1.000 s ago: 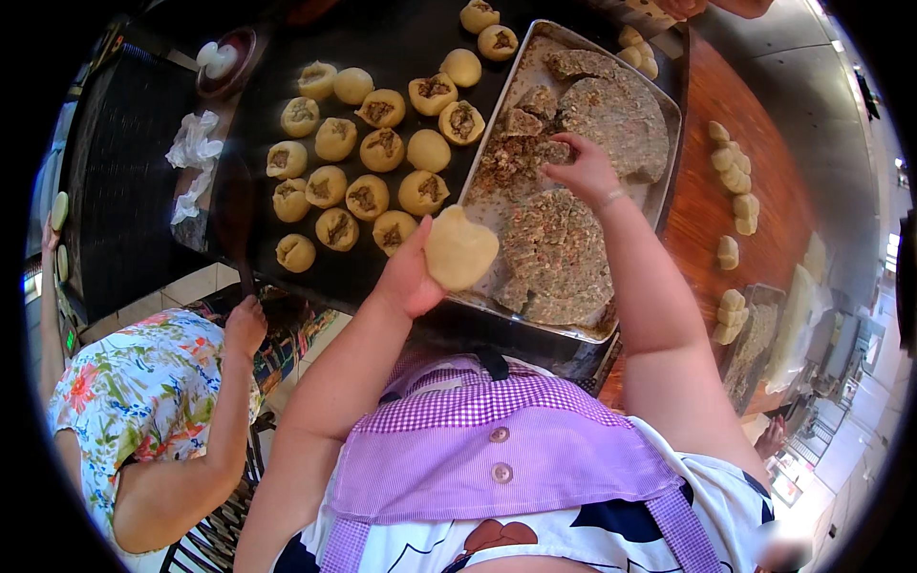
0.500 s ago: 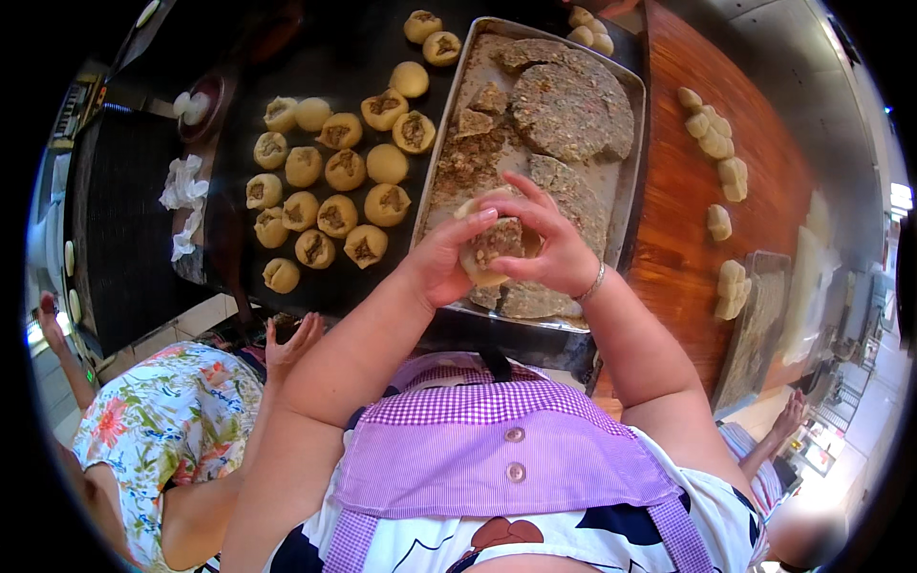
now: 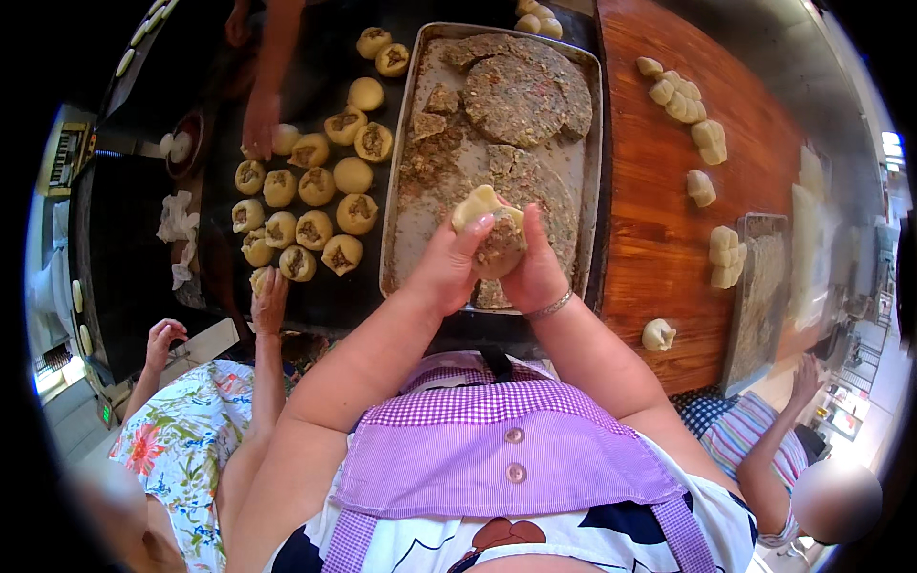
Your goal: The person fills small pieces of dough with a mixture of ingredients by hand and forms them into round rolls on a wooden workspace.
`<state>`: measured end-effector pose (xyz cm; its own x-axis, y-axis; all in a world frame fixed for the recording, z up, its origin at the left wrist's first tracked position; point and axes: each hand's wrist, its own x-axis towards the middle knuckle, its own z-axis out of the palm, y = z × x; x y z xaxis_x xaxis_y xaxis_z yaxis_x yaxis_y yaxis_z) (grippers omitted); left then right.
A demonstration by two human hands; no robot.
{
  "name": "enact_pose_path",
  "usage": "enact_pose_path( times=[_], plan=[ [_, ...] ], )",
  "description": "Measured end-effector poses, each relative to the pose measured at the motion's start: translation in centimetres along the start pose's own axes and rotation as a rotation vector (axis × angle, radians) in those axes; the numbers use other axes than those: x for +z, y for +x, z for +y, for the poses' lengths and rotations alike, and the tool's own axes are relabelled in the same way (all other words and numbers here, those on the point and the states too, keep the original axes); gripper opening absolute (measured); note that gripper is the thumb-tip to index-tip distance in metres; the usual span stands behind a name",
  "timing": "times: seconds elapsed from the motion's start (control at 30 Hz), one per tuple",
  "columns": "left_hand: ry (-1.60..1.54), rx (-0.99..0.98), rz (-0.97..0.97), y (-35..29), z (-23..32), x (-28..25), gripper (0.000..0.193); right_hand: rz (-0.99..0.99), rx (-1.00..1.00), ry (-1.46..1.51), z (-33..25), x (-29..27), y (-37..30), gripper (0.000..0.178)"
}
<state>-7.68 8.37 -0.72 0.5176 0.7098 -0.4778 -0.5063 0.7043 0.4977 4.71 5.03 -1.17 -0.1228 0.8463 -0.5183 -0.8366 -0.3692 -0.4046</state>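
Observation:
Between both hands, above the near part of a metal tray point(image 3: 406, 234), I hold a stuffed dough bun point(image 3: 475, 204). Its pale dough is drawn up at the far side, and chunky filling shows in the opening. My left hand point(image 3: 441, 265) wraps its left side, the thumb pressed at the filling. My right hand point(image 3: 537, 272) cups the other side, thumb upright along the edge. Under and beyond my hands, the tray bears a large slab of speckled filling point(image 3: 525, 95) with crumbled bits point(image 3: 435, 153) to its left.
Several filled buns point(image 3: 315, 186) stand in rows on the black table at left. A co-worker's hand point(image 3: 271, 298) touches the nearest bun; another person's hand point(image 3: 260, 124) reaches in from the far side. Dough pieces point(image 3: 709, 141) and a tray point(image 3: 759, 296) lie on the wooden table at right.
The view has shifted, so the tables appear further left. My fingers have closed around the bun from the sides, turning it. Two other hands have come to the buns at left.

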Motion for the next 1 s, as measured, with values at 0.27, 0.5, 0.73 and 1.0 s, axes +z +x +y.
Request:
enact_pose_path(
  times=[0.27, 0.5, 0.73, 1.0],
  plan=[
    [0.084, -0.002, -0.027, -0.5, -1.3, 1.1, 0.036, 0.039, -0.178, -0.201, -0.6, -1.6, -1.6, 0.038],
    [0.114, 0.085, -0.121, -2.3, -2.1, 0.9, 0.034, -0.127, 0.026, -0.234, -1.6, -1.1, -3.3, 0.059],
    [0.257, 0.075, -0.108, -1.0, -5.1, 0.0, 0.033, -0.012, 0.065, -0.18, 0.3, -5.3, -4.1, 0.048],
    [0.327, 0.156, -0.12, -0.4, -7.0, -2.3, 0.031, -0.03, 0.009, -0.299, 1.9, -6.4, -2.8, 0.037]
  ],
)
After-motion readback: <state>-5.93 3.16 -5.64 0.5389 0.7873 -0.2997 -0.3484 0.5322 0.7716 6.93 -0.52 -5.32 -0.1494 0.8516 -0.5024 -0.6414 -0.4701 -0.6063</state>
